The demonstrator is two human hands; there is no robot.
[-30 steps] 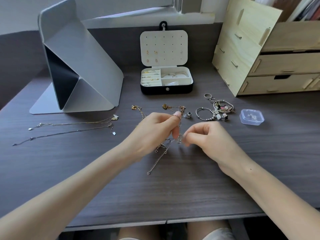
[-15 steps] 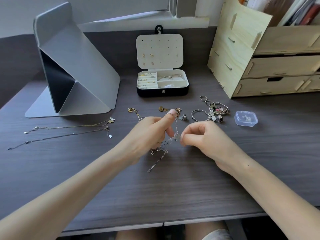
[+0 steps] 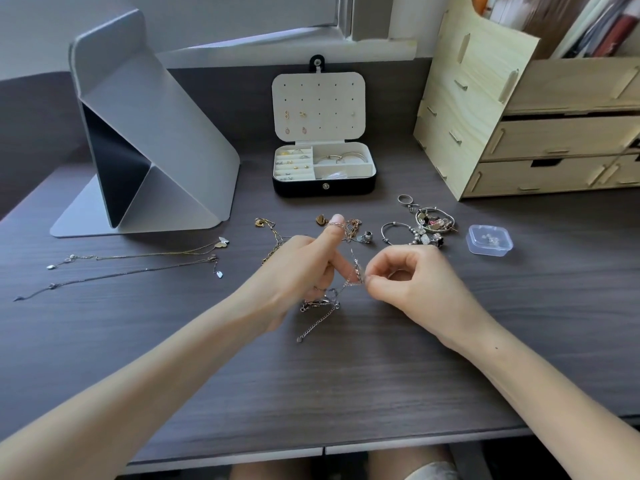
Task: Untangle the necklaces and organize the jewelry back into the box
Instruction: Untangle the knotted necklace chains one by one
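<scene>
My left hand (image 3: 298,265) holds a tangle of thin chains (image 3: 323,301) above the dark desk, with one strand looped over its raised thumb. My right hand (image 3: 405,277) pinches the same tangle at its fingertips, just right of the left hand. A loose chain end (image 3: 313,327) trails down onto the desk. The open jewelry box (image 3: 323,185) stands at the back centre, with earrings in its lid and rings and bangles in its tray. Two straightened necklaces (image 3: 138,259) lie at the left. Gold chains (image 3: 273,237) lie behind my left hand.
A pile of bracelets, rings and charms (image 3: 424,225) lies right of centre, beside a small clear plastic case (image 3: 489,240). A grey folded stand (image 3: 145,133) is at the back left. A wooden drawer organiser (image 3: 526,126) fills the back right.
Both hands stay on the tangle. My right hand's pinch has moved slightly down and away from the left, stretching a strand between them. The view has tipped down a little.
</scene>
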